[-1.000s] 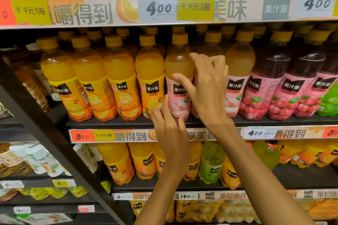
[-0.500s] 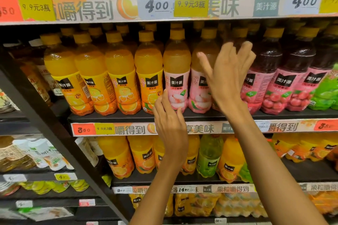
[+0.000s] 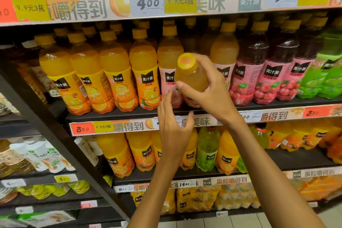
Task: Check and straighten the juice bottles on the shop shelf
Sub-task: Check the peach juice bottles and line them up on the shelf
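My right hand [image 3: 211, 89] grips a pink-labelled juice bottle [image 3: 190, 77] around its body and tilts it forward off the middle shelf [image 3: 111, 116], its yellow cap facing me. My left hand [image 3: 172, 124] is raised just below it, fingers straight, fingertips near the bottle's lower part; contact is unclear. Another pink-labelled bottle [image 3: 169, 65] stands upright right behind on the left. Orange juice bottles [image 3: 114, 72] line the shelf to the left, dark red-juice bottles [image 3: 253, 68] to the right.
Green-labelled bottles [image 3: 329, 77] stand at the far right. The shelf above [image 3: 166, 3] carries price tags and overhangs the bottle tops. The lower shelf holds more orange and green bottles [image 3: 208, 150]. A dark upright [image 3: 55, 135] separates a side rack of pouches [image 3: 37, 157].
My right hand went from hovering open by the pink-labelled bottles to gripping one and tipping it toward me. My left hand stayed raised below it.
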